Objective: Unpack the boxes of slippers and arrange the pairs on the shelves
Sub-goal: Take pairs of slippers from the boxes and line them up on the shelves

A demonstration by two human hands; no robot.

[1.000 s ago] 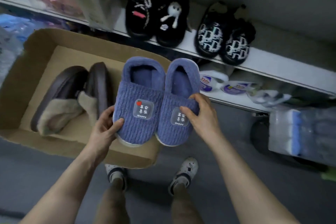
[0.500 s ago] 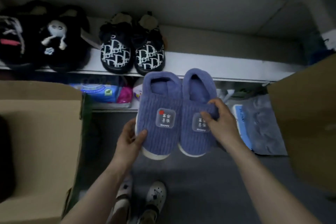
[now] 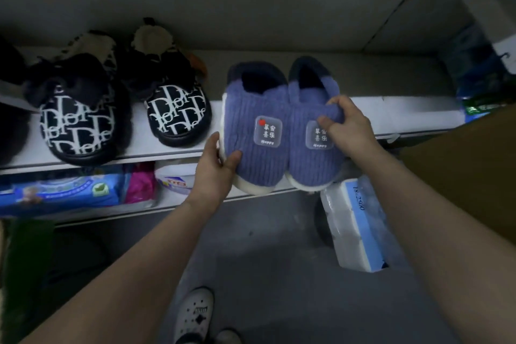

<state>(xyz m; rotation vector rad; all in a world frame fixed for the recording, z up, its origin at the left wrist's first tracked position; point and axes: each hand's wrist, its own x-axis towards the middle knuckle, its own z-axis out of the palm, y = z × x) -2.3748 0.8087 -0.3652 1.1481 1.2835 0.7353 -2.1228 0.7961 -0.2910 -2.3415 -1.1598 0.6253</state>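
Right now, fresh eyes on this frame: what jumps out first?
The pair of blue slippers, centre frame, each with a clear square label on top, held at the front edge of the white shelf. The left hand grips the left one's side and the right hand pinches the other's upper. Left of them on the same shelf sits a black pair with white lettering.

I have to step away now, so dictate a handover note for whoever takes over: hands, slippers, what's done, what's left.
Left hand grips the blue slippers at their left side; right hand pinches the right slipper's upper.
They sit at the front edge of the upper shelf, toes overhanging, right of the lettered black pair.
Done: lettered black pair shelved.
Left: push the blue slippers fully on, let go, then check the cardboard box at right; its contents are out of view.
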